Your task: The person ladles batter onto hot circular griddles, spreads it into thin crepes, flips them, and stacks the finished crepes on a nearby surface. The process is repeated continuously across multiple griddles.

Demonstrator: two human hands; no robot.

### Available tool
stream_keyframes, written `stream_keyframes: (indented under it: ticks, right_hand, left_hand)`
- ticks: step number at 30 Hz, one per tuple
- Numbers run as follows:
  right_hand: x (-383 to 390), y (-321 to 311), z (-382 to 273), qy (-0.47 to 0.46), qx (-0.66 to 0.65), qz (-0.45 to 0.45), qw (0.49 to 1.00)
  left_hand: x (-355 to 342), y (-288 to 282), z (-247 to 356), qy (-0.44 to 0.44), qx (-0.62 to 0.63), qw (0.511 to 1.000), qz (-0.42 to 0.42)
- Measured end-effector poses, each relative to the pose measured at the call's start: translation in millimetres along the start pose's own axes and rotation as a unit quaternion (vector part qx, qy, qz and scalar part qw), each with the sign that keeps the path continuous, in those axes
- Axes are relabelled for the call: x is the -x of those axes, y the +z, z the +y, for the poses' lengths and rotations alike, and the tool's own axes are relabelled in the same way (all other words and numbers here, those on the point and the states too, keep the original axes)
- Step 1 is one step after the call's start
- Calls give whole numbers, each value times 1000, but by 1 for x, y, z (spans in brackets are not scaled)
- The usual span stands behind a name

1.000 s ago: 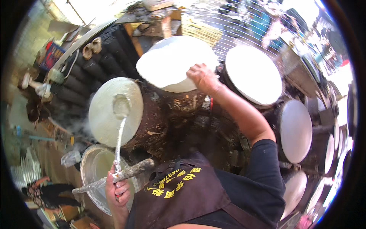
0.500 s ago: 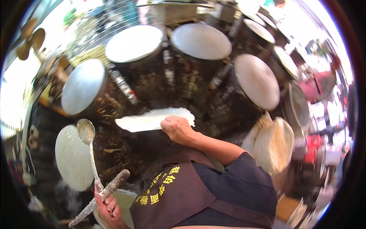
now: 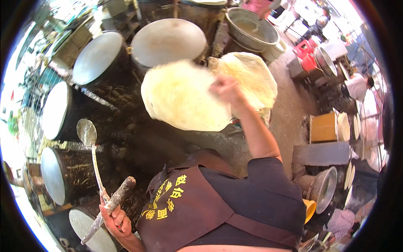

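Right hand: the right hand [image 3: 226, 89] is raised ahead of the body; its fingers are clenched on the right edge of the pancake [image 3: 184, 98]. Motion blur hides the exact placement of each finger.
Pancake position: thin, round and pale yellow, spread out to the left of the right hand. Its right side overlaps the stack of pancakes [image 3: 254, 77] in view; contact between the two cannot be told.
Left hand: the left hand [image 3: 115, 220] is at the lower left, fingers wrapped around the ladle [image 3: 87, 132] and the stick [image 3: 119, 194] together.
Ladle: long handle, bowl uppermost, handle coated with pale residue.
Stick: thick and crusted, crossing the ladle handle at the grip; upper end tilted to the right.
Griddles: a round grey griddle [image 3: 168, 40] lies just beyond the pancake; a second griddle [image 3: 97, 58] is to its left.
Basin: a metal basin [image 3: 252, 28] stands beyond the stack, holding pale liquid.
Apron: a brown apron [image 3: 189, 210] covers the front of a dark shirt.
Right background: a person in a white top [image 3: 357, 87], well apart from both hands; red baskets [image 3: 307, 62] are nearby.
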State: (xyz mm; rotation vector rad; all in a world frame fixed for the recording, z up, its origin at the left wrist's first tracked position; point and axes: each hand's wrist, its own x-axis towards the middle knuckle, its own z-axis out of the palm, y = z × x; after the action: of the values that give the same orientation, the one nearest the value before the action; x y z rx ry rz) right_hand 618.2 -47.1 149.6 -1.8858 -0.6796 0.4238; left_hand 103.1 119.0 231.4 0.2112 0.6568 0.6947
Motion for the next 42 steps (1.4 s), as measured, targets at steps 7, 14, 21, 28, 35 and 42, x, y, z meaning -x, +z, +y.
stream_keyframes:
  ticks: [7, 14, 21, 28, 35, 42]
  right_hand:
    - [49, -244, 100, 172, -357, 214, 893]
    - [83, -264, 285, 269, -416, 342, 799]
    - [84, -273, 285, 323, -283, 378, 820]
    - [52, -238, 152, 0, 510, 475, 717]
    - [87, 107, -157, -283, 14, -394, 874]
    - [242, 241, -157, -475, -45, -614, 629]
  left_hand:
    - [-33, 64, -46, -76, -33, 997, -7]
    - [-30, 108, -83, -71, -46, 996, 13]
    - [1, 119, -99, -40, -31, 997, 57]
    - [57, 83, -103, -8, 8, 999, 47]
    - [105, 28, -99, 104, -6, 990, 95]
    - [165, -17, -138, 285, -102, 913, 274]
